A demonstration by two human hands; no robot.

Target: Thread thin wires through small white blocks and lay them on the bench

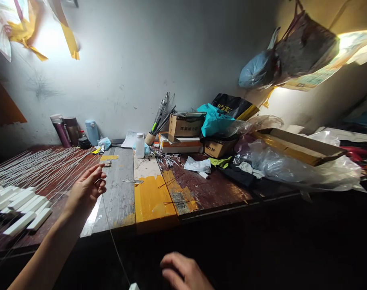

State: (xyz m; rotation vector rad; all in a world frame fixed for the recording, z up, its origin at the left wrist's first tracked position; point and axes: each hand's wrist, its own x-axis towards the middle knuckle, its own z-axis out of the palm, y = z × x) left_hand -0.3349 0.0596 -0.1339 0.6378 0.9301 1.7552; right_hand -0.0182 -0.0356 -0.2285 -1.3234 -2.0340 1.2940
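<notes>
My left hand (88, 183) is raised over the near left part of the bench, its thumb and fingers pinched on a thin pale rod (112, 235). The rod runs down past the bench edge to a small white block (134, 286), cut off by the bottom of the view. Below the front edge, my right hand (186, 272) is near that block but apart from it; its fingers are loosely curled with a gap to the thumb, and nothing shows in them. Left of my left arm lies a stack of white blocks (19, 203) with long thin rods (47, 165) fanning backward.
Along the wall stand a purple flask (62, 131), a blue bottle (92, 133) and a white bottle (139, 146). Cardboard boxes (183, 125), a turquoise bag (215, 120) and clear plastic (280, 161) crowd the right. Orange tape (153, 199) covers part of the bench (219, 191).
</notes>
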